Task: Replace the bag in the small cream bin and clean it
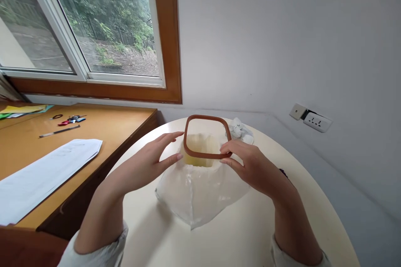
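A brown square ring with rounded corners (203,155) is held above a yellowish bin (198,161). A translucent white plastic bag (196,196) lines the bin's opening and drapes over its outside onto the round table. My right hand (246,158) pinches the ring's near right corner between thumb and fingers. At the ring's left side is my left hand (156,154), its thumb and fingers spread apart, the fingertips close to the ring's edge; no grip on it shows.
Crumpled white plastic (239,131) lies behind the bin on the round cream table (300,200). To the left, a wooden desk (125,119) bears papers (53,175), a pen (59,131) and keys (73,119). Wall sockets (317,122) are at the right.
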The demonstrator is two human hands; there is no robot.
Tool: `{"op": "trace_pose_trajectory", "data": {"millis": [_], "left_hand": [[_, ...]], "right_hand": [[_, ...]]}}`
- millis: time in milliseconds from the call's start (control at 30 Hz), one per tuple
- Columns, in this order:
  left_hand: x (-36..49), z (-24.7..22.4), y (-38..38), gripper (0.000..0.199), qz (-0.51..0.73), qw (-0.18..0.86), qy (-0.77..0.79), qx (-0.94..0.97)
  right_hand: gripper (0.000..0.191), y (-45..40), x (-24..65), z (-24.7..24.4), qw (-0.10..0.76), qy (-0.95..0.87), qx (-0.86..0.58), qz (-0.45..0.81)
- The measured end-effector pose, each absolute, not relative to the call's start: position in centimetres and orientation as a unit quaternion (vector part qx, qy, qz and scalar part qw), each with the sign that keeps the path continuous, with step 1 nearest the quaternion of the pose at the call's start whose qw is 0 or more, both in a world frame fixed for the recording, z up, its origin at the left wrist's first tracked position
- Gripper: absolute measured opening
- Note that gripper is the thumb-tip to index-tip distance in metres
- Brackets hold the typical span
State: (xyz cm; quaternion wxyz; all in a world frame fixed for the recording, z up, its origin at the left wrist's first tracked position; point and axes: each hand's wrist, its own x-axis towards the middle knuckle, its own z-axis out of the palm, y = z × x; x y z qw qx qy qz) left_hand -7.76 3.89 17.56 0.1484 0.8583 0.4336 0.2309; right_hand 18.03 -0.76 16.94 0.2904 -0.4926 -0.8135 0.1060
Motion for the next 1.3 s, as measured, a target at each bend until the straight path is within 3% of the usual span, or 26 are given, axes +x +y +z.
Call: {"op": "trace_pose_trajectory", "data": {"millis": [333,567,867,1233,1300], "left_hand": [[-7.8,17.3,4.6,0.058,0.201,0.171,0.421,0.868],[-7.8,17.4,4.9,0.043,0.124,0.192,0.399,0.888],[-7.9,17.0,5.3,0.040,0.109,0.201,0.397,0.889],[-8.0,16.7,5.7,0.043,0.110,0.206,0.426,0.874],[-7.9,16.7,5.6,0.044,0.110,0.204,0.423,0.876]], "right_hand": [[0.010,-0.8,16.8,16.7,0.259,-0.831,-0.475,0.125],[0.008,-0.3,16.2,15.9,0.233,-0.836,-0.479,0.134],[0.007,-0.3,15.8,15.8,0.230,-0.835,-0.480,0.143],[0.015,0.0,15.6,15.2,0.253,-0.825,-0.478,0.163],[0.024,0.4,15.7,14.8,0.267,-0.803,-0.504,0.173]]}}
